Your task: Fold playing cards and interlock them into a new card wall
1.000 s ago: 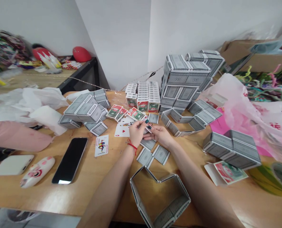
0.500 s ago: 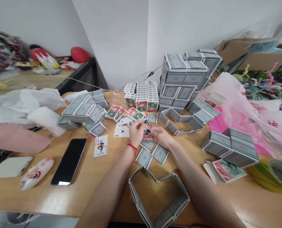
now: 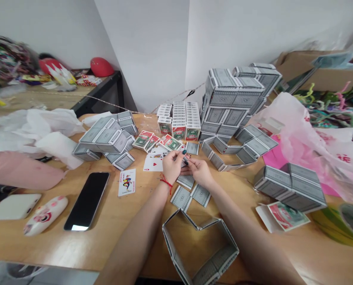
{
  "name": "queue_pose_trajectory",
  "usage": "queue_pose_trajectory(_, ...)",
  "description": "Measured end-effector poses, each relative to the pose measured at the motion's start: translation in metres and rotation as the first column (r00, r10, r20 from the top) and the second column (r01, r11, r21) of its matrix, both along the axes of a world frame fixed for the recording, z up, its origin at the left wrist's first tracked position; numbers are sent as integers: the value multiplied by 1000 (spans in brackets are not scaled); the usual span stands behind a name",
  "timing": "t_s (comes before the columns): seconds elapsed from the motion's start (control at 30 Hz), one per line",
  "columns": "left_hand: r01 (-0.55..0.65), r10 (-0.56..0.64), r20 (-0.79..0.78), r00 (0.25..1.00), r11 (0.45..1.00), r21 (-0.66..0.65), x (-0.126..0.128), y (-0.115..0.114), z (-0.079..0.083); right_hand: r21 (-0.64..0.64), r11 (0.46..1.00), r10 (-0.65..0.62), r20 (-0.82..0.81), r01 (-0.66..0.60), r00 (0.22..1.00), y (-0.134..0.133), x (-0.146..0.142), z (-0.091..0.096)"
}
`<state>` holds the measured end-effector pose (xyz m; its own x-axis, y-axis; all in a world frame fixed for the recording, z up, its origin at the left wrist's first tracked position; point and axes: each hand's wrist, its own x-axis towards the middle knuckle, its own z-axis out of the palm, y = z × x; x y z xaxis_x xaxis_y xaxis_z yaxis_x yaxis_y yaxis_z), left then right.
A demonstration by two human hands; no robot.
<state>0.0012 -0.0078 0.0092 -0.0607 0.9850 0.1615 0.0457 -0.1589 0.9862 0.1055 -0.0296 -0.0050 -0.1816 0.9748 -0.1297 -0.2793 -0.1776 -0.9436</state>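
Observation:
My left hand [image 3: 172, 165] and my right hand [image 3: 199, 171] meet over the middle of the table. Between their fingertips they pinch a playing card [image 3: 184, 161], mostly hidden by the fingers. Under and in front of them lie several grey-backed cards [image 3: 181, 198], face down. A heart-shaped frame of folded cards [image 3: 220, 231] stands between my forearms. Just beyond my left hand, face-up cards [image 3: 153, 164] are spread, and one more face-down card [image 3: 192, 148] rests past my fingers.
Card boxes [image 3: 178, 118] stand stacked at the back, beside a tall folded-card structure [image 3: 224, 95]. Other card blocks sit left [image 3: 103, 134] and right [image 3: 292, 186]. A phone [image 3: 87, 201], a joker card [image 3: 126, 182] and a pink pouch [image 3: 21, 172] lie left; green tape [image 3: 342, 221] lies right.
My right hand's fingers have curled in closer to the card, while my left hand keeps its pinch. The whole view has shifted slightly.

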Motion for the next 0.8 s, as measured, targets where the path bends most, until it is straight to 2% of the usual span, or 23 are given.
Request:
queue_pose_trajectory(0.07, -53, 58, -78, 995, 996, 73, 1, -1, -1, 82, 996, -53, 108, 44, 993, 0, 1, -2)
queue_pose_trajectory(0.13, -78, 109, -165, 980, 980, 181, 2, -2, -3, 210, 973, -156, 274, 100, 949, 0, 4, -2)
queue_pose_trajectory(0.23, -29, 124, -272, 954, 945, 327, 1, -2, -3, 442, 888, -361, 506, 124, 783, 1, 10, 1)
queue_pose_trajectory(0.33, 8, 121, -312, 942, 924, 381, -1, -1, -3, 556, 827, -455, 583, 77, 673, 1, 15, 5)
queue_pose_trajectory(0.43, -6, 123, -292, 948, 928, 373, -1, 1, -4, 571, 818, -457, 576, 67, 677, 1, 15, 5)
queue_pose_trajectory(0.63, -21, 121, -254, 960, 931, 364, 0, -1, -4, 511, 852, -393, 482, 113, 783, 1, 13, 3)
queue_pose_trajectory(0.8, -21, 143, -288, 947, 921, 389, 1, -5, -2, 514, 851, -407, 521, 106, 750, -1, 13, 6)
